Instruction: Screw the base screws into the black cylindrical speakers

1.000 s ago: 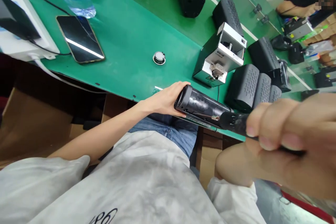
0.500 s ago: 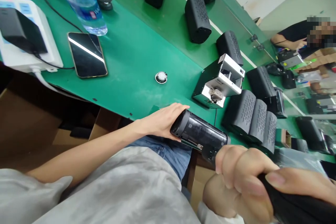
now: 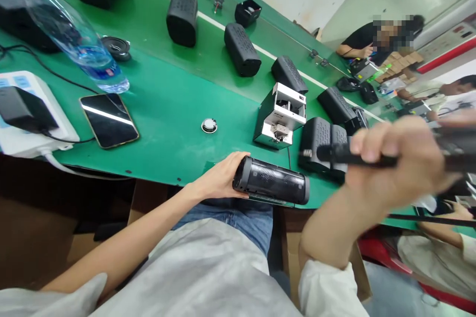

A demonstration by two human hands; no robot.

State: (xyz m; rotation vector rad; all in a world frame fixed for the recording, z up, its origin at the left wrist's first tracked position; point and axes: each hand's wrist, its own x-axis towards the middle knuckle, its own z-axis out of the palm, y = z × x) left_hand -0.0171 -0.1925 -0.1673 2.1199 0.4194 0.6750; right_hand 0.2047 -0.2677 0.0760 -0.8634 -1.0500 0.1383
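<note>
My left hand point(image 3: 223, 176) is wrapped round one end of a black cylindrical speaker housing point(image 3: 273, 183), which lies on its side at the table's front edge. In my right hand point(image 3: 401, 163), blurred by motion, is a black electric screwdriver point(image 3: 338, 154). Its tip points left, apart from the housing and just in front of the dark grey speaker shells. A black-and-white screw feeder point(image 3: 278, 116) stands behind the housing. Left of that feeder, a small round speaker driver point(image 3: 209, 125) rests on the green tabletop.
A phone point(image 3: 109, 120), a water bottle point(image 3: 82, 49) and a white power strip point(image 3: 37, 109) with a black adapter stand at the left. Several dark speaker shells point(image 3: 241, 49) line the green conveyor behind. Other people sit farther right.
My right hand has lifted the screwdriver away from the speaker housing, up towards the back. My left hand keeps its hold on the housing. The view has shifted.
</note>
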